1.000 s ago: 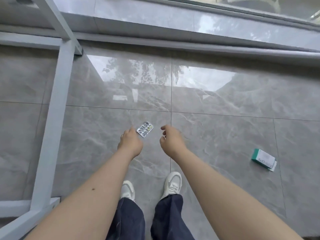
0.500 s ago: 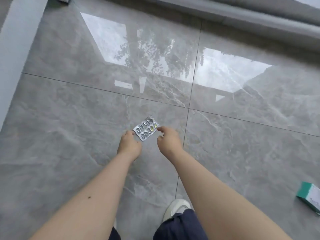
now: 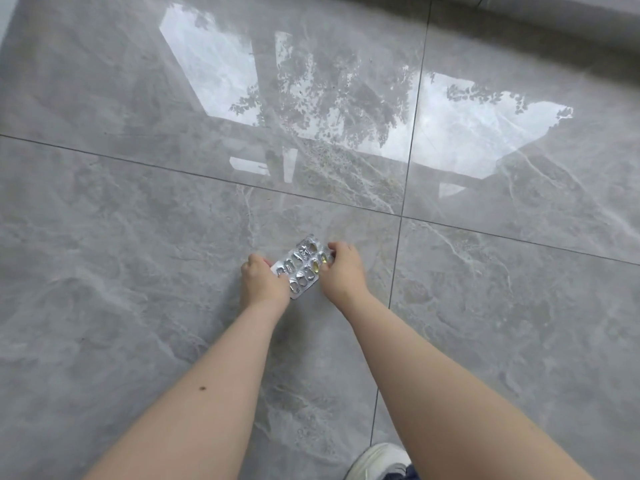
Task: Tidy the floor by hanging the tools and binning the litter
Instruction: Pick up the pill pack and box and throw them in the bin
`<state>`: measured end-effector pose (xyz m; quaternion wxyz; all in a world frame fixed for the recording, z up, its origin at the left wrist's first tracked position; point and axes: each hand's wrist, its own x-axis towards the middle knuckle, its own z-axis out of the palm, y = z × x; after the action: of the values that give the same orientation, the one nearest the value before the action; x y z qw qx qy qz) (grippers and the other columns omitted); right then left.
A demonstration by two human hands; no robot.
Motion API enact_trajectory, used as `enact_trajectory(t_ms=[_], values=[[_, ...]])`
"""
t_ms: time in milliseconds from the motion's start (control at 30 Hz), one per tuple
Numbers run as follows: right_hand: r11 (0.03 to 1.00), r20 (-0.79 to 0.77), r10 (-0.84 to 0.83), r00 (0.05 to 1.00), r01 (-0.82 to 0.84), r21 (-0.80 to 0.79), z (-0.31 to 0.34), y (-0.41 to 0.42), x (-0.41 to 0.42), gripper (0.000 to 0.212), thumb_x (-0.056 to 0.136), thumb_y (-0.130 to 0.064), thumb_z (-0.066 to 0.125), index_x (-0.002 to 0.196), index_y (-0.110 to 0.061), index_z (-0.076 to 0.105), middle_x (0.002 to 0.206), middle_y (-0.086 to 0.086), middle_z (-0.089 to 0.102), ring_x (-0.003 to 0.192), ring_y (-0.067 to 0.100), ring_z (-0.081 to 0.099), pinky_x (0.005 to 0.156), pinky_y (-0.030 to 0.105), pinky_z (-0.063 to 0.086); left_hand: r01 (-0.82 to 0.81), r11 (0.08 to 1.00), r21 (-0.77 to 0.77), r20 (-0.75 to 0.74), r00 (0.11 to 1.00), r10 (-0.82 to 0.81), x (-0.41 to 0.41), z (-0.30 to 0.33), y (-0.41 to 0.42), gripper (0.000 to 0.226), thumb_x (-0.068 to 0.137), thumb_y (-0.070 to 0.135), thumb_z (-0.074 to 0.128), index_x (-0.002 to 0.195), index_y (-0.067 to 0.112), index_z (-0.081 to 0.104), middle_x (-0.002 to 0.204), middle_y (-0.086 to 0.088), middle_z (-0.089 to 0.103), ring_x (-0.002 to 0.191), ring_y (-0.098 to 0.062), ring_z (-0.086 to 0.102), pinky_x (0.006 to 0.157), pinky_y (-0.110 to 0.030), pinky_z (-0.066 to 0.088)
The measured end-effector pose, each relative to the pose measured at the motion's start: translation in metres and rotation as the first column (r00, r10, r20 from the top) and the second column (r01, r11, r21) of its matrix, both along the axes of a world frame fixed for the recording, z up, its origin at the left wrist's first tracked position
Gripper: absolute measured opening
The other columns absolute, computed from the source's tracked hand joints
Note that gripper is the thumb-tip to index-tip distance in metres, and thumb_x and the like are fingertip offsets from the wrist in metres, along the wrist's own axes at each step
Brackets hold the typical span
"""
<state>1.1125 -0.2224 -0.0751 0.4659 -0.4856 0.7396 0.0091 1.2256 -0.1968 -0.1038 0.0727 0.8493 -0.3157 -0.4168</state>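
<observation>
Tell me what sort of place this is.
Probably an indoor room or enclosed balcony beside a large window. The floor is glossy grey marble-look tile, and it mirrors a bright window reflection with tree leaves. A raised sill runs along the far edge. Nothing else pins it down.

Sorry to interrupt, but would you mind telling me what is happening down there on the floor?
A person is bending over the grey tiled floor to pick up a piece of litter, a silver blister pack. The left hand and the right hand touch it at opposite ends. Whether it has left the tiles yet is hard to tell. A white shoe shows at the bottom edge. No bin or tools are in view.
</observation>
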Motion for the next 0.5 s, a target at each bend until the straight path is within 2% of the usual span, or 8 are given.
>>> enact_trajectory(t_ms=[133,267,400,500], values=[[0.999,-0.019,-0.046,0.999,0.046,0.012,-0.004,0.001,0.003,0.042,0.090,-0.007,0.052,0.131,-0.007,0.049,0.135,0.010,0.045,0.128,0.025,0.042,0.106,0.028,0.031,0.068,0.997,0.035,-0.011,0.998,-0.067,0.000,-0.004,0.000,0.012,0.083,0.007,0.059,0.094,0.009,0.057,0.114,-0.016,0.059,0.104,-0.032,0.058,0.089,-0.037,0.049],[0.993,0.006,-0.094,0.996,0.093,0.068,0.001,0.003,0.001,0.041,0.090,-0.004,0.049,0.130,-0.007,0.048,0.135,0.011,0.043,0.127,0.026,0.043,0.108,0.030,0.035,0.071,0.995,0.064,-0.062,0.996,-0.067,-0.002,-0.001,0.002,0.017,0.085,0.006,0.059,0.102,0.004,0.060,0.109,-0.017,0.066,0.102,-0.032,0.062,0.086,-0.035,0.049],[0.991,-0.002,-0.111,0.994,0.111,0.076,0.017,0.010,-0.008,0.043,0.091,-0.004,0.048,0.134,-0.007,0.047,0.138,0.011,0.043,0.130,0.026,0.042,0.110,0.031,0.034,0.160,0.985,0.068,-0.067,0.985,-0.156,-0.009,0.016,0.005,0.019,0.092,0.008,0.053,0.107,0.001,0.062,0.124,-0.020,0.054,0.105,-0.031,0.058,0.090,-0.029,0.044],[0.988,-0.028,-0.141,0.990,0.142,0.057,0.044,0.015,-0.021,0.040,0.091,-0.006,0.047,0.130,-0.012,0.053,0.136,0.009,0.048,0.127,0.026,0.045,0.110,0.035,0.035,0.246,0.968,0.048,-0.090,0.966,-0.241,-0.016,0.044,0.005,0.019,0.094,0.009,0.048,0.107,0.001,0.060,0.126,-0.018,0.046,0.106,-0.031,0.055,0.093,-0.027,0.040]])
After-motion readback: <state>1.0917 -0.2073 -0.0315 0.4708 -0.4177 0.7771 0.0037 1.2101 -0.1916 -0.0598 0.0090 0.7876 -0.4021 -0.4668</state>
